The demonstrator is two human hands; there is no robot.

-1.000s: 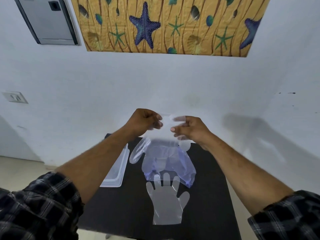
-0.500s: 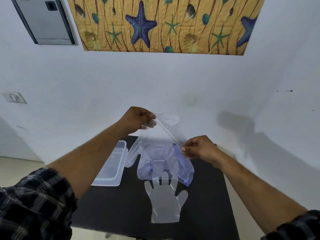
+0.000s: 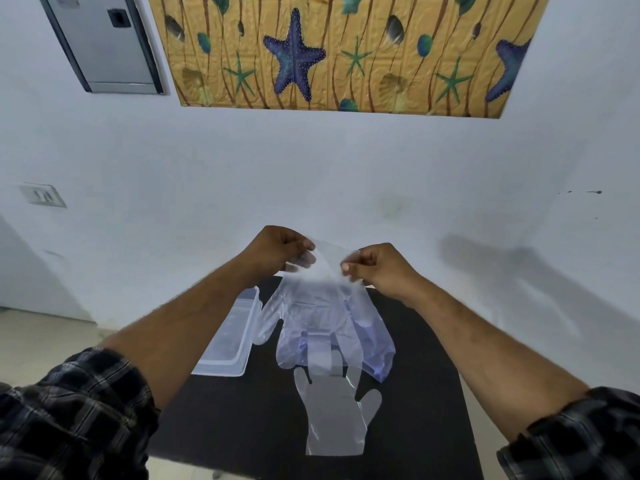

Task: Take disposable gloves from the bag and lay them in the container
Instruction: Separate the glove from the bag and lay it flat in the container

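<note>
Aloft, bag (image 3: 332, 317) — both hands' grip, glove (image 3: 334, 417) below

A pale bluish-white plastered wall (image 3: 346, 174) is filling most of the view, and everything else is sitting in relation to it. High on it, a yellow-orange embossed panel patterned with blue and green starfish, shells and brown weed strands (image 3: 346, 53) is hanging, running off the top edge. Left of the panel, a grey metal wall box with a dark frame (image 3: 104, 43) is showing. Lower on the left of the wall, a white switch plate (image 3: 43, 195) is sitting. Soft grey shadows (image 3: 519, 271) are falling across the wall's lower right. Below the wall, a black matte tabletop (image 3: 242, 427) is standing, with beige floor (image 3: 45, 337) lying left of it.
</note>
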